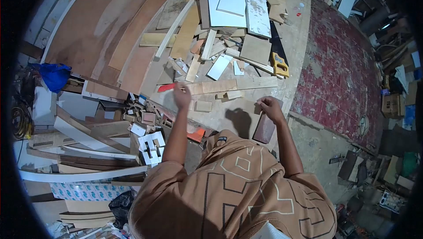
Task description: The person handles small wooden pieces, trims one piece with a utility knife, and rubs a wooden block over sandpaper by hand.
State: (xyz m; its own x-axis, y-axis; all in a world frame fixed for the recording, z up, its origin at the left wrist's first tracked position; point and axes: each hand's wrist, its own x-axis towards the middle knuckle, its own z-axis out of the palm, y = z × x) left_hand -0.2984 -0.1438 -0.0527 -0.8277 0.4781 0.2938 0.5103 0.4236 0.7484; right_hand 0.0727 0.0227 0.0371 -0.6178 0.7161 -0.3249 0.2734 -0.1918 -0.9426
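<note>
My left hand point(181, 97) is closed at the left end of a flat wooden strip point(220, 86) on the bench. A flat red piece point(167, 87) lies right beside its fingers; whether they grip it I cannot tell. My right hand point(271, 108) has its fingertips pinched together over a dark reddish-brown board point(265, 126) at the bench's right edge. Whatever is between those fingertips is too small to make out. Small wood blocks, one a pale rectangle point(203, 106) and another a short offcut point(232, 95), lie between the hands.
Wood offcuts and white panels point(227, 7) pile up across the bench. A handsaw point(278, 54) with a yellow handle lies at the right. Large plywood sheets point(97, 23) stand on the left, above stacked curved boards point(88, 175). An orange tool point(196, 135) is near my body.
</note>
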